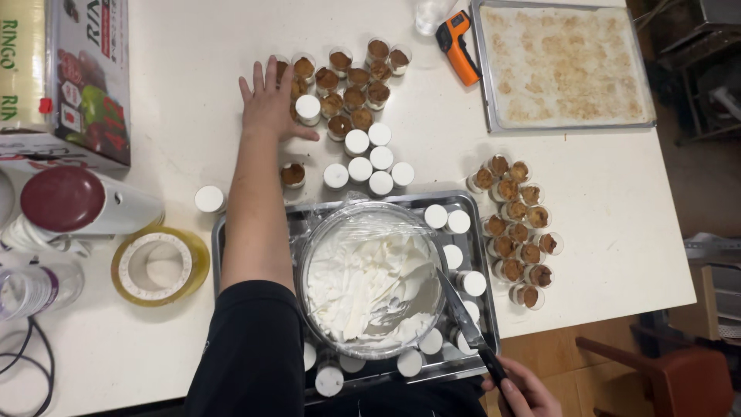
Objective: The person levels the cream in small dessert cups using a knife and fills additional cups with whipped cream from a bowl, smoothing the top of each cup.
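My left hand (269, 102) lies flat and spread on the white table, touching a far cluster of small clear cups with brown filling (356, 78). Some cups beside it are topped with white cream (369, 157). My right hand (522, 388) grips the black handle of a palette knife (461, 311), whose blade rests in a glass bowl of white cream (369, 282). The bowl stands on a metal tray (219, 239) among cream-topped cups. My forearm crosses the tray's left side.
Another group of brown-filled cups (515, 232) stands right of the tray. A baking sheet with crumbs (562, 66) and an orange thermometer gun (457, 42) lie far right. A cardboard box (65, 73), a red-capped white container (77, 202), a tape roll (160, 265) sit left.
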